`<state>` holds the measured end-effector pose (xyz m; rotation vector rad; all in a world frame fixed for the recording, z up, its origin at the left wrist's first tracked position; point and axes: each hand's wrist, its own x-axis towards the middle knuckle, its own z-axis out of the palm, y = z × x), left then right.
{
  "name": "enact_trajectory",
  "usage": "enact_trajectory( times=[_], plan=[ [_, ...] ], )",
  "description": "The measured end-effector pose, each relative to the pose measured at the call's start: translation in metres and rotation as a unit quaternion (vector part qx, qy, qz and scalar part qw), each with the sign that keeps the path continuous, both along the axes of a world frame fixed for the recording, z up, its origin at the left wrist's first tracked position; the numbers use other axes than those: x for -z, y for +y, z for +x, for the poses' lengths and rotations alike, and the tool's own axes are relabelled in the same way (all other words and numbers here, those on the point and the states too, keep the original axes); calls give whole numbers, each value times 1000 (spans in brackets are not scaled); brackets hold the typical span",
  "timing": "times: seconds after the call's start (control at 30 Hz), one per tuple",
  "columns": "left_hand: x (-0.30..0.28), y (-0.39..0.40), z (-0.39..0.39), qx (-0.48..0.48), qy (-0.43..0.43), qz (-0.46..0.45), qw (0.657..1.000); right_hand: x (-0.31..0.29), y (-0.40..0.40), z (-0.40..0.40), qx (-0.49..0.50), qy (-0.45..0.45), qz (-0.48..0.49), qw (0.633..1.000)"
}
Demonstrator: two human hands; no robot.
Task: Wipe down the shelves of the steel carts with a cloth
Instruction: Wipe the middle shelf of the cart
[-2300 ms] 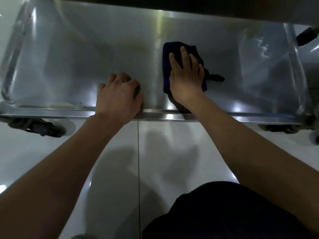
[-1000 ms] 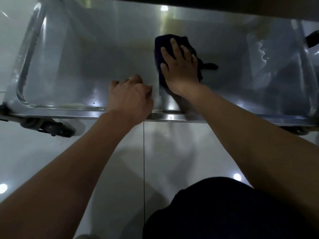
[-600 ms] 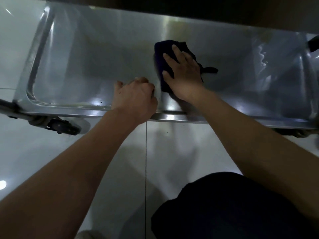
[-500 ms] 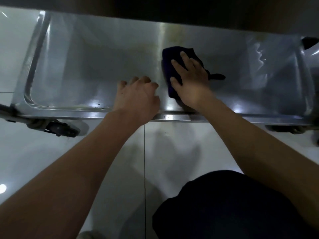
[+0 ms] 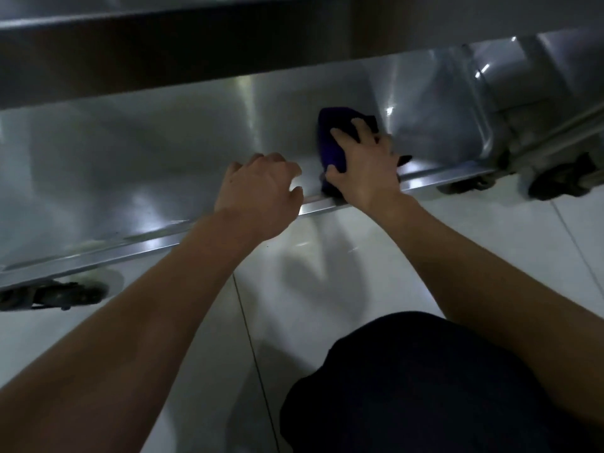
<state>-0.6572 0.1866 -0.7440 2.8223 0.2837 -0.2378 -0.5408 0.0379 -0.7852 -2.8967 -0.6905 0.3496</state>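
Observation:
The steel cart's bottom shelf (image 5: 147, 158) runs across the view, tilted up to the right. A dark blue cloth (image 5: 330, 138) lies on it right of centre, reaching the raised front rim (image 5: 441, 178). My right hand (image 5: 362, 168) presses flat on the cloth with fingers spread and straight, the wrist over the rim. My left hand (image 5: 258, 191) rests beside it on the shelf at the front rim, its fingers loosely bent and holding nothing.
The dark underside of the upper shelf (image 5: 163, 53) overhangs the back of the bottom shelf. Black casters sit under the left (image 5: 55, 294) and right (image 5: 562, 178) corners. Glossy white floor tiles (image 5: 327, 256) lie in front, and my dark-clothed knee (image 5: 425, 387) is at bottom right.
My right hand has drawn the cloth from the middle of the shelf back to the front rim. My left hand stays at the rim with fingers looser. The view has tilted.

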Motion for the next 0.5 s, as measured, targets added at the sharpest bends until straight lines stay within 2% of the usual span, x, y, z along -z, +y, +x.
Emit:
enact_trajectory(
  times=[0.13, 0.27, 0.4, 0.5],
  plan=[
    [-8, -13, 10, 17, 20, 4, 1000, -14, -12, -11, -17, 28, 63, 997],
    [-33, -28, 15, 24, 27, -20, 999, -39, -54, -30, 24, 68, 162, 984],
    [-75, -57, 10, 46, 46, -56, 996, -82, -100, -49, 58, 81, 153, 983],
    [-126, -92, 4, 72, 91, -74, 990, -135, -138, -63, 102, 101, 162, 976]
  ],
)
